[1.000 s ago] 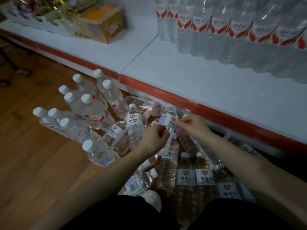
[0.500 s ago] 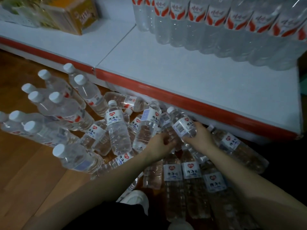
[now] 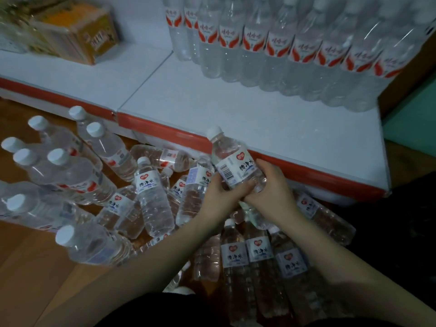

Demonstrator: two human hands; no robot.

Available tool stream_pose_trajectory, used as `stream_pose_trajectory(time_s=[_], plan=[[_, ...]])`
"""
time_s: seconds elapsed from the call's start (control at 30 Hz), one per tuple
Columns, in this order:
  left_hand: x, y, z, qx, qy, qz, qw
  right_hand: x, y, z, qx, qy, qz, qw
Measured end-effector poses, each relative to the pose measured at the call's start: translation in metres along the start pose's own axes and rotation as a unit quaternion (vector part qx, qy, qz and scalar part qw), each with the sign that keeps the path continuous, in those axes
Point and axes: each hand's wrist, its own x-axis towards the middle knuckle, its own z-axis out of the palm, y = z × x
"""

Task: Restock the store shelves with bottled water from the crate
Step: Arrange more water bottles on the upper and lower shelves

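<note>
Held bottle: tilted, above the floor pile, before the shelf edge.
Left hand: fingers curled round its lower part.
Right hand: fingers wrapped round its base.
Behind: shelf bottles, red-flame labels; yellow carton.
Label: red heart, barcode, Chinese characters.

My left hand and my right hand are close together out in front of me. They touch each other. Both hands curl round the bottom part of one bottle. My left hand grips it from the left side. My right hand grips it from the right side, with my thumb up high. Both my arms are bare. My left arm reaches in from the lower left. My right arm reaches in from the lower right.
</note>
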Motion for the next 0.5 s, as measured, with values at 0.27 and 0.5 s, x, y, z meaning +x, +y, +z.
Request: stream_pose_trajectory(time_s=[0.27,0.5], plan=[[0.01,0.066,-0.014,0.007,-0.121,0.03,0.992,0.023,-0.04,-0.076,0.103,-0.137,0.067,0.983],[0.017,0.116,-0.011,0.065,-0.2,0.08,0.974,0.027,-0.073,-0.102,0.083,-0.191,0.046,0.977]])
